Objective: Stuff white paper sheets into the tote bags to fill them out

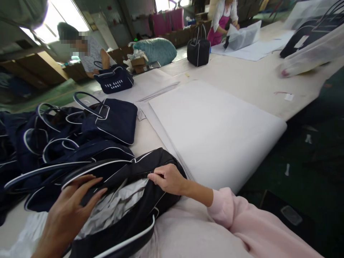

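Observation:
In front of me lies a black handbag (161,159) with white piping, its zipped top gaping open. Crumpled white paper (118,204) fills the inside. My right hand (168,179) pinches at the right end of the opening, probably on the zipper pull, which the fingers mostly hide. Over the left part of the opening is my left hand (71,208), fingers apart and holding nothing, close to the bag's edge and the paper. One white-edged handle (134,240) hangs toward me on the near side.
Several navy bags (115,118) are heaped at the left. A stack of large white sheets (215,125) covers the table's middle. Across the table, one person handles a navy bag (115,79), another a wrapped bag (242,37). A black bag (198,52) stands upright at the back.

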`<state>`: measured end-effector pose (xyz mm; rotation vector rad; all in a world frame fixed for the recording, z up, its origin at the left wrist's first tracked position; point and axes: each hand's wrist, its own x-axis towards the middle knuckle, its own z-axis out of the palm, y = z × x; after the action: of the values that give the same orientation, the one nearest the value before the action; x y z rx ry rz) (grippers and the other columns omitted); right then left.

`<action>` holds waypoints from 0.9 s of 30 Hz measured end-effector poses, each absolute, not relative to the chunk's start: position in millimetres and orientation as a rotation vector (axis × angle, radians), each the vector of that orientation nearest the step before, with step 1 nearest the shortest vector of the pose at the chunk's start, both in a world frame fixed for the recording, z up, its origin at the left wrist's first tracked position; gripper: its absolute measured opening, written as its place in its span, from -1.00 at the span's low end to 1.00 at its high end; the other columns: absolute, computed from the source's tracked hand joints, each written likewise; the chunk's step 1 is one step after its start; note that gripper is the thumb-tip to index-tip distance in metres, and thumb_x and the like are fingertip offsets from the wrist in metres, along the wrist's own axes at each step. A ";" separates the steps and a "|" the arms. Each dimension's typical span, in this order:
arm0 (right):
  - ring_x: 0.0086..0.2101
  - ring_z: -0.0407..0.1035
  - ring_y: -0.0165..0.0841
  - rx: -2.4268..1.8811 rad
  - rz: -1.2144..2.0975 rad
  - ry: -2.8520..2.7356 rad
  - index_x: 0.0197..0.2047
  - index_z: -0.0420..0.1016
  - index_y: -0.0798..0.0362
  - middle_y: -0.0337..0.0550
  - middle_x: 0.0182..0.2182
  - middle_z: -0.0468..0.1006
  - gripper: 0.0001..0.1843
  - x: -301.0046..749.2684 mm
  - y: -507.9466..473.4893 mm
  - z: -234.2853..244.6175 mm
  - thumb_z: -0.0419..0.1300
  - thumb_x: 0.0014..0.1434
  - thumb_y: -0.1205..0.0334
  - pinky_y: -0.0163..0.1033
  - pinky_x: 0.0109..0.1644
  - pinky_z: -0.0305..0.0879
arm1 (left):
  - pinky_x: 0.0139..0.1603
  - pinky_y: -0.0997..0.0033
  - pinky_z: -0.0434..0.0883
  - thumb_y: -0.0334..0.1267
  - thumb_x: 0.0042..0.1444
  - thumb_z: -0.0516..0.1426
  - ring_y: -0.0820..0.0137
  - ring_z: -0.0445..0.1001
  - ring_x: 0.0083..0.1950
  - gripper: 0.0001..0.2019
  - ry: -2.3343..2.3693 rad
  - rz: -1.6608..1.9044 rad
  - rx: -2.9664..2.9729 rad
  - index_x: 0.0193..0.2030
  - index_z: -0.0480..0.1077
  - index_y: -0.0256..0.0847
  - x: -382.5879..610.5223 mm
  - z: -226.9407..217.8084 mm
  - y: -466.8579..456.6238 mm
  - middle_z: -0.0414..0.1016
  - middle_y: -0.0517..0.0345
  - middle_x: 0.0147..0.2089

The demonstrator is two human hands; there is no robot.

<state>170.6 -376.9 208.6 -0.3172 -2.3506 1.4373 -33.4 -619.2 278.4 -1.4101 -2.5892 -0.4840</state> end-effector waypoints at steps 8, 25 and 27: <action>-0.65 0.13 -0.52 -0.738 2.100 -1.827 -0.54 0.41 0.11 -0.25 -0.67 0.36 -0.47 174.2 -336.0 187.7 0.11 0.22 -0.18 -0.35 -0.53 0.02 | 0.32 0.14 0.28 0.22 0.14 0.07 0.13 0.38 0.23 -0.38 -3.223 -0.516 -1.463 0.25 0.31 -0.05 -75.8 240.8 -642.3 0.41 0.10 0.21; -0.38 0.44 -0.35 -0.090 0.920 -2.796 -0.45 0.52 0.10 -0.12 -0.43 0.60 -0.55 122.0 -389.3 240.8 0.07 0.35 0.01 -0.26 -0.34 0.04 | -0.20 0.35 0.35 -0.45 0.04 0.06 0.21 0.46 0.03 -0.53 -3.154 -0.065 -1.274 0.13 0.16 -0.13 -14.7 227.3 -583.8 0.33 0.05 0.13; -0.38 0.45 -0.32 -0.076 0.825 -2.812 -0.43 0.52 0.11 -0.07 -0.40 0.61 -0.54 120.9 -397.4 243.1 0.06 0.36 0.00 -0.24 -0.35 0.04 | -0.24 0.34 0.34 -0.43 0.10 0.04 0.19 0.46 0.03 -0.55 -3.083 0.002 -1.332 0.15 0.14 -0.13 -11.6 223.9 -586.0 0.32 0.04 0.13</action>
<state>120.9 -397.4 243.1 -0.0759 -2.8120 0.8246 -11.6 -586.0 223.9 -1.3322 -3.0826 0.0022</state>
